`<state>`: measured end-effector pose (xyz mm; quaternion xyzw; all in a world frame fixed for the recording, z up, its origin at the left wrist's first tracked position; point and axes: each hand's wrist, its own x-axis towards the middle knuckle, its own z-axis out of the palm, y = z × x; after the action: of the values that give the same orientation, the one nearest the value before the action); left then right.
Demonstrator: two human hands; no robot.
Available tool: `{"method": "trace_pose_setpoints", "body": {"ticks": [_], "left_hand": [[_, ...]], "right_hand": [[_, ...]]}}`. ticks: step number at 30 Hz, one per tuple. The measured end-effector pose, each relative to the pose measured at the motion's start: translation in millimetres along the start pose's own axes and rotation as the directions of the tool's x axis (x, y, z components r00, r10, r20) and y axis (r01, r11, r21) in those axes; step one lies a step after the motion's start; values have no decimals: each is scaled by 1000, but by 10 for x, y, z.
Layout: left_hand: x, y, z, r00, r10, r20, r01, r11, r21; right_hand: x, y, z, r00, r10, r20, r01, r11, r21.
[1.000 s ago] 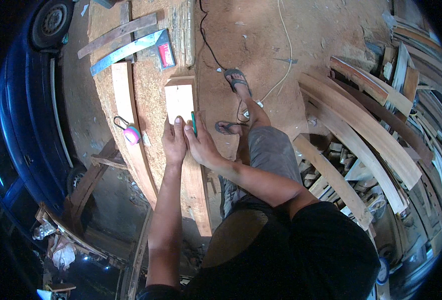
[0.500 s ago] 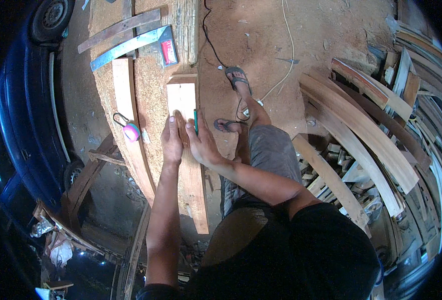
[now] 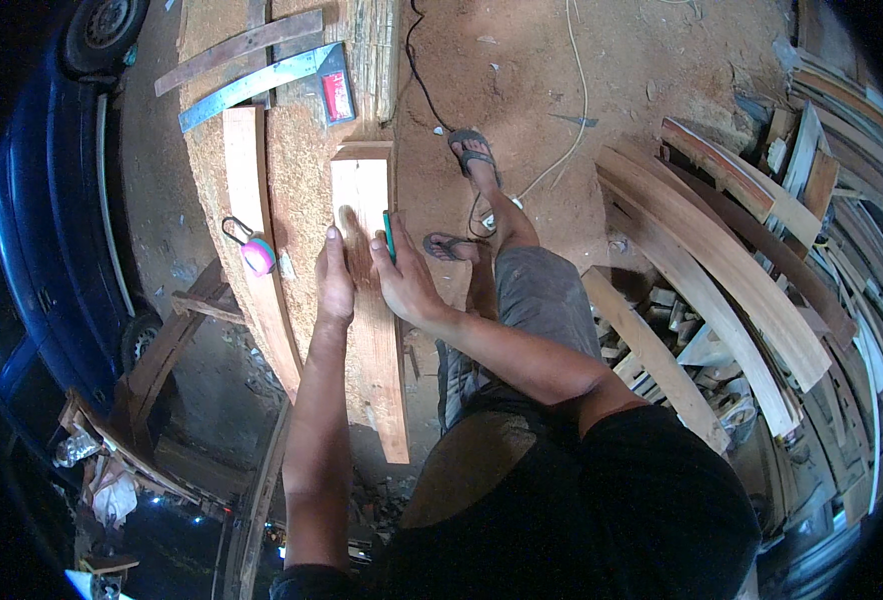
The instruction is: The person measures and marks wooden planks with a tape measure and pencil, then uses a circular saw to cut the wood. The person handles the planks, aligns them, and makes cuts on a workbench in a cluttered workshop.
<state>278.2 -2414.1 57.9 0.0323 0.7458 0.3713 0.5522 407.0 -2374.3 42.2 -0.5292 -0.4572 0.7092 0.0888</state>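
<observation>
A pale wooden board (image 3: 364, 185) with a dark knot lies lengthwise on the workbench, between my two hands. At its left edge my left hand (image 3: 336, 285) is upright, fingers stretched out and thumb toward the top; it grips nothing I can see. My right hand (image 3: 408, 285) rests against the right edge with its thumb over the top face. A slim green pencil or marker (image 3: 390, 236) is held in that hand and points away from me. Some of the right fingers are hidden behind the board's side.
On the sawdust-covered bench (image 3: 302, 180) lie a narrower board (image 3: 246, 170), a pink tape measure (image 3: 258, 256), a metal try square (image 3: 262, 88) and a red packet (image 3: 337, 97). Curved planks (image 3: 722, 250) are piled at right. Cords (image 3: 584, 80) cross the ground; a blue car (image 3: 52, 230) stands left.
My left hand has shifted a little left, widening the gap between the hands and showing more of the knot. My right hand still holds the green pencil or marker.
</observation>
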Motion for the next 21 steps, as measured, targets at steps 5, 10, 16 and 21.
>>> {"method": "trace_pose_setpoints", "body": {"ticks": [5,10,16,21], "left_hand": [[-23,15,20,1000,-12,-13,11,996,-89],[-65,68,80,994,106,-3,-103,973,206],[-50,-116,106,948,315,-54,-299,934,198],[-280,-226,47,838,487,-247,-356,831,428]], "right_hand": [[-11,-59,23,999,-1,-43,5,996,90],[-19,-173,-79,993,17,-115,-1,990,143],[943,-582,-504,820,-472,-324,363,866,-343],[2060,-1413,-369,920,-386,-60,249,696,-674]]}}
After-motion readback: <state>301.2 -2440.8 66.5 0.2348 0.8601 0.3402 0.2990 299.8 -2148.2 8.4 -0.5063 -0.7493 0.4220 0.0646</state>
